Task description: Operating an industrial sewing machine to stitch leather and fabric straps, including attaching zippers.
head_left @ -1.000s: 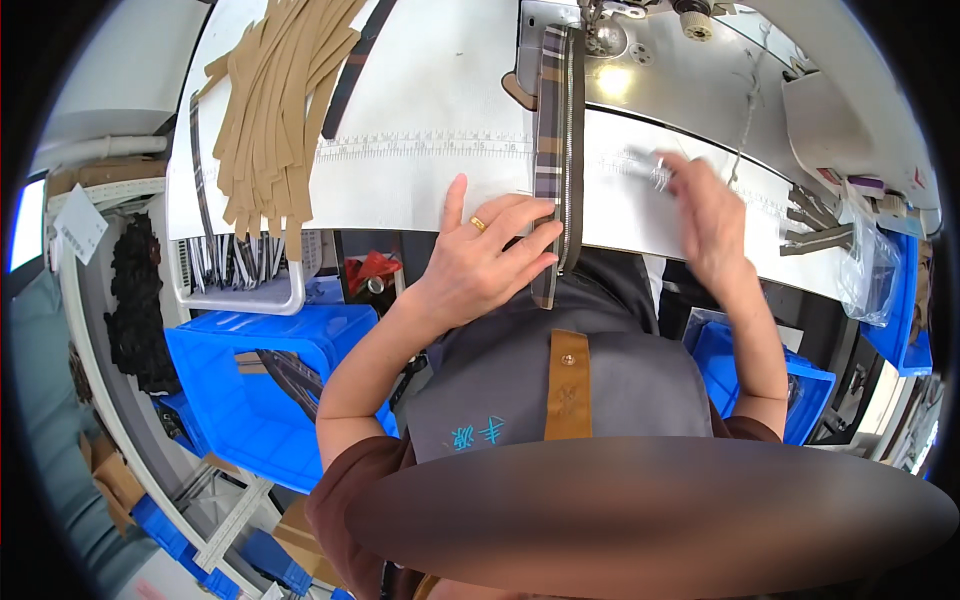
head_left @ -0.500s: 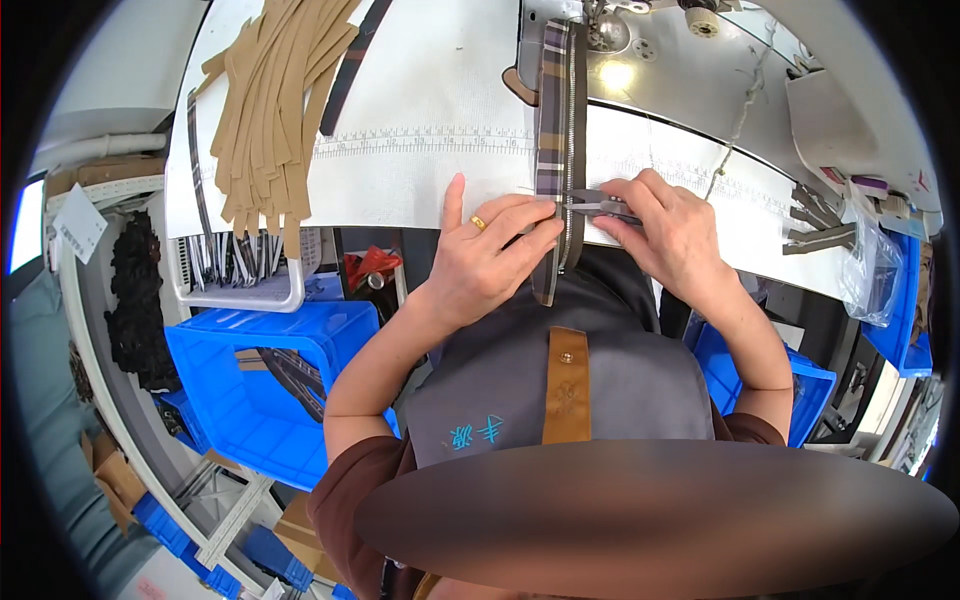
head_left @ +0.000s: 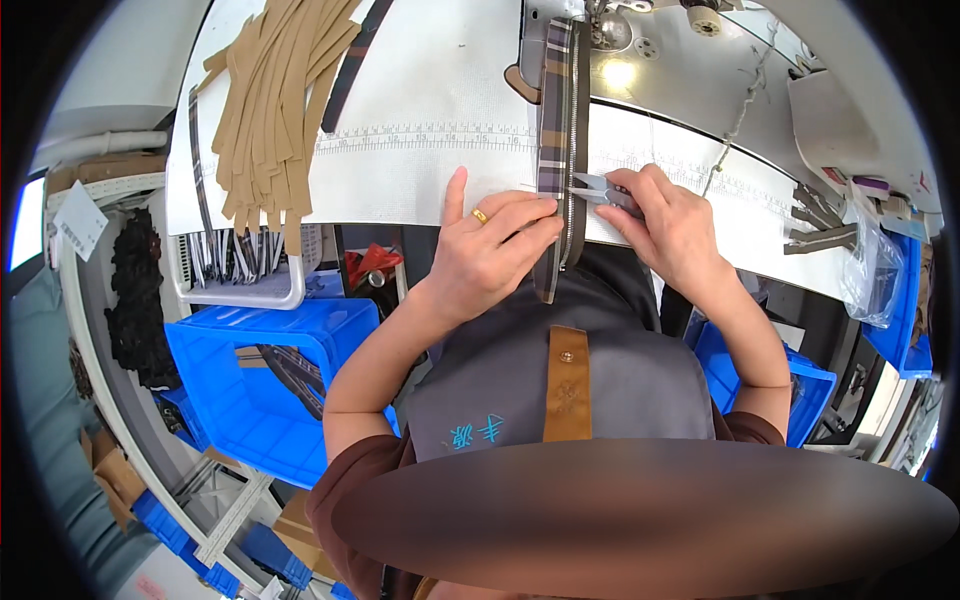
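Note:
A long plaid fabric strip with a metal zipper (head_left: 573, 110) runs down the white table and hangs over its near edge. My left hand (head_left: 492, 245), wearing a ring, is closed on its lower part, fingertips pressing the plaid side while the index finger points up. From the right, my right hand (head_left: 672, 222) grips grey thread snips (head_left: 607, 193) between thumb and fingers. Their blades are parted, with the tips at the zipper teeth. The strip's far end lies beside the sewing machine's presser area (head_left: 610, 32).
A pile of tan fabric strips (head_left: 270, 120) lies on the table's left, near a dark plaid strip (head_left: 355, 65). Below stand a white basket (head_left: 290, 292) and a blue crate (head_left: 270, 315). Dark zipper pieces (head_left: 822, 238) and a clear plastic bag (head_left: 872, 265) sit at the right.
The snips have shifted slightly up along the zipper and their blades are spread wider. My right hand moved a little with them; my left hand stays almost in place on the strip.

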### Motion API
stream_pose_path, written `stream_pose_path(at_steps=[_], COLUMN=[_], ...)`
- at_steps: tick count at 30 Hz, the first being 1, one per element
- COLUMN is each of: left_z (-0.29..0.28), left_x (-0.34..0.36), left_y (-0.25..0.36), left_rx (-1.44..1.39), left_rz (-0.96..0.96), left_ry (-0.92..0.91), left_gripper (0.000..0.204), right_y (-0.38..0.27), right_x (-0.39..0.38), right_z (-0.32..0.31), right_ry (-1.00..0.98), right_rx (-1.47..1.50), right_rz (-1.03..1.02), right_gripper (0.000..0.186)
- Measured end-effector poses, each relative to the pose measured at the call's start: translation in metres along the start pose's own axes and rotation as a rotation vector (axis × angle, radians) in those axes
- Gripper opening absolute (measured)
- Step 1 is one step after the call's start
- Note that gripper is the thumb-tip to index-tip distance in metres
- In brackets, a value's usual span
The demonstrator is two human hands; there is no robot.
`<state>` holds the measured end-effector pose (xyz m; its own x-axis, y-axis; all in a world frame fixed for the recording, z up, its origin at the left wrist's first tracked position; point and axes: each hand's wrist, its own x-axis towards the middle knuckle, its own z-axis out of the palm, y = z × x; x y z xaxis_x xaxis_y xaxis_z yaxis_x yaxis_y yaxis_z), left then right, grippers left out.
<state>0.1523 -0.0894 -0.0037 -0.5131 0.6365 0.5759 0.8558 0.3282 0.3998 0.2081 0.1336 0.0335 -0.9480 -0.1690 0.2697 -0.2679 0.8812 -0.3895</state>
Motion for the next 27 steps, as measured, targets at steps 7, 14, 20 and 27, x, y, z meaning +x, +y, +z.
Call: stream_pose_path(at_steps=[7,14,20,27], left_z=[-0.001,-0.011,-0.004,-0.005], left_x=[0.02,0.037,0.049,0.046], left_y=[0.004,0.006,-0.013,-0.023], left_rx=[0.031,0.202,0.147,-0.094], left_rz=[-0.033,0.108,0.282,0.064], left_ry=[-0.039,-0.251,-0.172,-0.159], left_gripper=[0.019,0.022,0.018,0.015], right_y=[-0.003,-0.005,-0.003,-0.002], right_x=[-0.002,-0.003,-0.005,-0.006], right_z=[-0.006,-0.005,-0.004,-0.003], right_ry=[-0.036,-0.026,0.003,0.026], right_rx=[-0.011,0.097,0.098,0.111], right_rz=[-0.028,0.036,0.045,0.053], right_gripper=[0.025,0.024,0.024,0.022])
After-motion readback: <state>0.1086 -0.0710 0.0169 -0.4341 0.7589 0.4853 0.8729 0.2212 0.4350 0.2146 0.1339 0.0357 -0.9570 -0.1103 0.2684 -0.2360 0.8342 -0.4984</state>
